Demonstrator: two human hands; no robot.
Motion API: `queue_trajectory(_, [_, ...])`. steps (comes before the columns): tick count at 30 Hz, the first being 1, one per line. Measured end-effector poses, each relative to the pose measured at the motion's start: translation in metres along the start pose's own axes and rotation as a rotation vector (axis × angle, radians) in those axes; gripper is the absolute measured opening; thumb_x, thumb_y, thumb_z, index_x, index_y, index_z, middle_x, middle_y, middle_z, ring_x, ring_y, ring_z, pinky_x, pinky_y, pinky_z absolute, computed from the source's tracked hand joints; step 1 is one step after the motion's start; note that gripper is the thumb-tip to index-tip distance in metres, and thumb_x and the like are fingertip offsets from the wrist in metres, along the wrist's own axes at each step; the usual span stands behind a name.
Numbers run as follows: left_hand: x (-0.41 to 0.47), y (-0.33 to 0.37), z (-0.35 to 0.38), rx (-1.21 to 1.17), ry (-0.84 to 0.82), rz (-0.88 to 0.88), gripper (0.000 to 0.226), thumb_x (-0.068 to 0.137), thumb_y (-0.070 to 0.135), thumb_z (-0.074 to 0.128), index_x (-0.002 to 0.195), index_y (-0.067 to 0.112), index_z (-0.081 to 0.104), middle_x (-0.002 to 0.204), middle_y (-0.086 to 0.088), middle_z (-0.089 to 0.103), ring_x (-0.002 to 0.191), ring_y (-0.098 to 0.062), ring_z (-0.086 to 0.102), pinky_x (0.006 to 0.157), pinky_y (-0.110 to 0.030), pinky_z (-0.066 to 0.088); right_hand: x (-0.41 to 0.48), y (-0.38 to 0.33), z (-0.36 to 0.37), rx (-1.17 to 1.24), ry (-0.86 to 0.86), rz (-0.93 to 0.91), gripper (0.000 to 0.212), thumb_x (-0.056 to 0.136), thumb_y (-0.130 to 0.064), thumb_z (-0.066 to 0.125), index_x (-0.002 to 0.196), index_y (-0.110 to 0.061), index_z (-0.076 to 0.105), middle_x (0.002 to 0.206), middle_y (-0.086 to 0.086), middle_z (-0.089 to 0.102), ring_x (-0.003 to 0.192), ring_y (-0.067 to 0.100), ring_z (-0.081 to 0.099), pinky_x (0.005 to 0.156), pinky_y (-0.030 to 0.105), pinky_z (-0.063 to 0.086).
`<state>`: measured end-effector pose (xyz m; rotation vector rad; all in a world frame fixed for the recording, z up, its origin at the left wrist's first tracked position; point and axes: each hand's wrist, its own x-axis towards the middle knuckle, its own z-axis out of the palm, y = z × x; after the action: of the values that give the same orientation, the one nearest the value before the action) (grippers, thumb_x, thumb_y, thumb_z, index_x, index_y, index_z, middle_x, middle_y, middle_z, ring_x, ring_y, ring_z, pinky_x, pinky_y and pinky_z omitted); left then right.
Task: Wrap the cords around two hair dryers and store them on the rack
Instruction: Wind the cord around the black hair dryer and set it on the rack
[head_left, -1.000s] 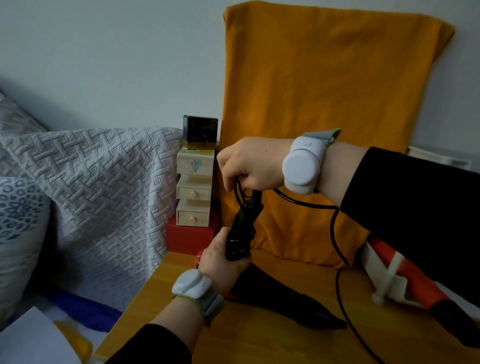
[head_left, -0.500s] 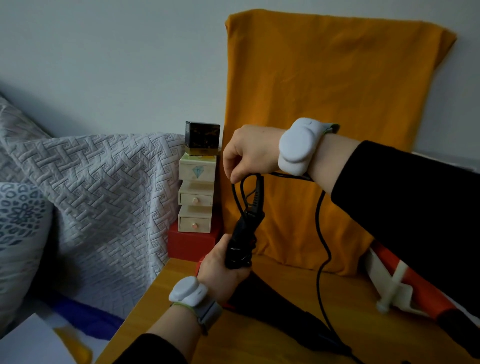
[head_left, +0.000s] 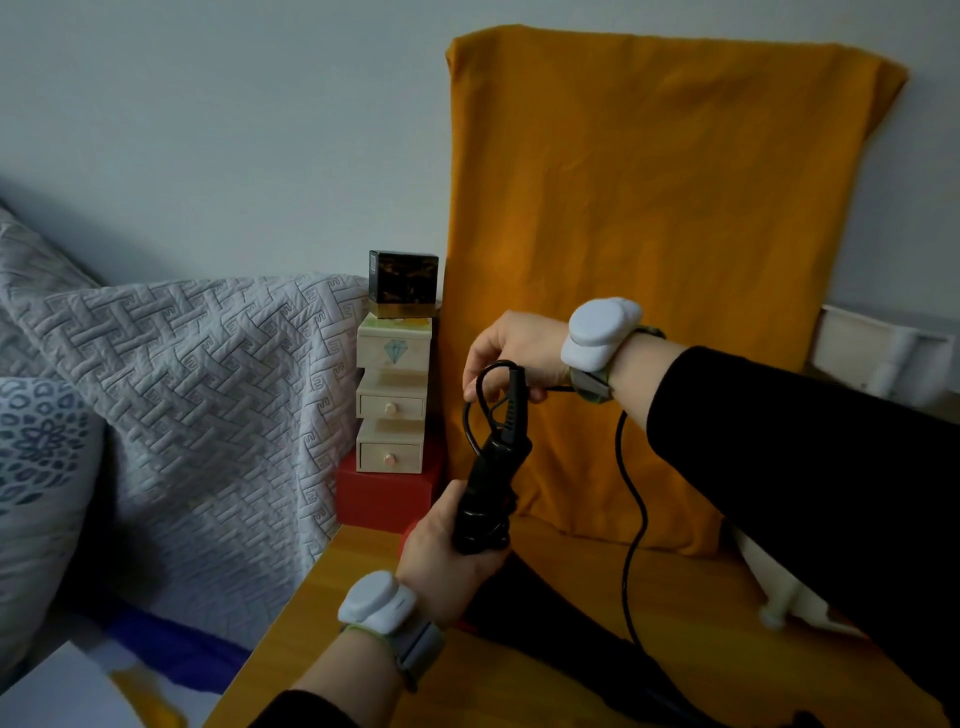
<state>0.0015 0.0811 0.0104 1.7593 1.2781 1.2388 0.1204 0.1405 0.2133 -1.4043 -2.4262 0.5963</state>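
Note:
A black hair dryer (head_left: 571, 629) rests with its body on the wooden table (head_left: 691, 613), its handle (head_left: 488, 483) pointing up. My left hand (head_left: 441, 561) grips the lower part of that handle, where several cord turns sit. My right hand (head_left: 511, 353) is above the handle's top and pinches the black cord (head_left: 631, 519) in a loop. The rest of the cord hangs down under my right wrist to the table. A white rack (head_left: 789, 608) stands at the right, mostly hidden behind my right sleeve.
An orange cloth (head_left: 649, 249) hangs against the wall behind the table. At the table's back left, small wooden drawers (head_left: 392, 405) and a dark box (head_left: 404, 283) are stacked on a red box (head_left: 384, 499). A grey quilt (head_left: 197, 415) lies left of the table.
My right hand has risen and swung the cord loop up above the handle's top. The hanging cord now drops more steeply. My left hand has kept its grip.

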Motion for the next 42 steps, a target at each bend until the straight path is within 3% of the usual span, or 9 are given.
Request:
queue_trajectory(8, [0.002, -0.005, 0.006, 0.053, 0.048, 0.042, 0.044, 0.075, 0.023, 0.077, 0.104, 0.041, 0.049, 0.09, 0.013, 0.066, 0.08, 0.003, 0.061, 0.068, -0.02, 0.053, -0.024, 0.029, 0.037, -0.063, 0.062, 0.135, 0.021, 0.086, -0.001, 0.047, 0.084, 0.005, 0.067, 0.054, 0.014, 0.057, 0.036, 0.021, 0.045, 0.037, 0.023, 0.033])
queue_trajectory(13, [0.004, -0.004, 0.01, 0.113, 0.081, 0.038, 0.08, 0.075, 0.023, 0.076, 0.132, 0.052, 0.027, 0.089, 0.028, 0.056, 0.074, 0.01, 0.055, 0.057, -0.003, 0.042, -0.044, 0.047, 0.053, -0.247, 0.031, 0.142, 0.032, 0.089, -0.007, 0.051, 0.06, -0.019, 0.057, 0.032, -0.008, 0.053, 0.041, 0.016, 0.057, 0.05, 0.027, 0.052])
queue_trajectory(16, [0.006, -0.002, 0.013, 0.14, 0.108, 0.045, 0.093, 0.074, 0.024, 0.075, 0.126, 0.072, 0.014, 0.087, 0.03, 0.054, 0.07, 0.009, 0.052, 0.054, -0.004, 0.041, -0.061, 0.05, 0.058, -0.277, -0.035, 0.107, 0.019, 0.089, -0.014, 0.055, 0.095, -0.028, 0.065, 0.057, -0.005, 0.068, 0.046, 0.017, 0.061, 0.055, 0.028, 0.054])
queue_trajectory(19, [0.005, 0.0, 0.015, 0.156, 0.134, 0.058, 0.104, 0.072, 0.022, 0.075, 0.134, 0.071, 0.007, 0.089, 0.031, 0.055, 0.069, 0.007, 0.055, 0.053, -0.007, 0.037, -0.077, 0.055, 0.064, -0.346, -0.102, 0.067, 0.036, 0.093, -0.02, 0.051, 0.128, -0.029, 0.055, 0.082, 0.003, 0.074, 0.055, 0.019, 0.065, 0.065, 0.03, 0.057])
queue_trajectory(25, [0.005, -0.001, 0.019, 0.162, 0.187, 0.034, 0.079, 0.074, 0.023, 0.076, 0.13, 0.046, 0.026, 0.087, 0.023, 0.056, 0.069, 0.005, 0.055, 0.052, -0.005, 0.037, -0.1, 0.07, 0.065, -0.543, -0.1, 0.05, 0.041, 0.095, -0.04, 0.05, 0.134, -0.027, 0.051, 0.109, 0.001, 0.069, 0.094, 0.02, 0.06, 0.074, 0.029, 0.045])
queue_trajectory(29, [0.005, -0.004, 0.017, 0.157, 0.193, 0.003, 0.064, 0.076, 0.025, 0.076, 0.121, 0.037, 0.033, 0.088, 0.022, 0.055, 0.073, 0.004, 0.054, 0.057, -0.009, 0.036, -0.114, 0.082, 0.053, -0.546, -0.061, 0.096, 0.03, 0.093, -0.047, 0.049, 0.107, -0.028, 0.067, 0.08, -0.007, 0.067, 0.063, 0.005, 0.051, 0.065, 0.029, 0.046])
queue_trajectory(33, [0.007, -0.005, 0.019, 0.19, 0.18, -0.003, 0.057, 0.078, 0.025, 0.076, 0.115, 0.035, 0.035, 0.089, 0.019, 0.056, 0.073, 0.003, 0.055, 0.055, -0.009, 0.036, -0.124, 0.084, 0.031, -0.521, 0.064, 0.028, 0.022, 0.092, -0.039, 0.054, 0.101, -0.028, 0.07, 0.082, -0.009, 0.067, 0.077, 0.01, 0.059, 0.073, 0.031, 0.047])
queue_trajectory(36, [0.01, -0.003, 0.022, 0.211, 0.182, 0.003, 0.052, 0.078, 0.025, 0.075, 0.114, 0.032, 0.037, 0.094, 0.01, 0.062, 0.081, -0.012, 0.063, 0.059, -0.016, 0.042, -0.124, 0.07, 0.019, -0.538, 0.166, -0.162, 0.021, 0.092, -0.03, 0.058, 0.106, -0.023, 0.072, 0.081, -0.012, 0.056, 0.079, 0.005, 0.05, 0.069, 0.02, 0.032])
queue_trajectory(42, [0.01, 0.004, 0.025, 0.257, 0.218, -0.001, 0.053, 0.077, 0.023, 0.075, 0.12, 0.025, 0.043, 0.11, 0.002, 0.061, 0.094, -0.024, 0.063, 0.074, -0.037, 0.052, -0.116, 0.016, 0.01, -0.844, 0.115, -0.434, 0.025, 0.093, -0.026, 0.049, 0.11, -0.028, 0.068, 0.085, -0.012, 0.046, 0.08, 0.008, 0.047, 0.06, 0.025, 0.034])
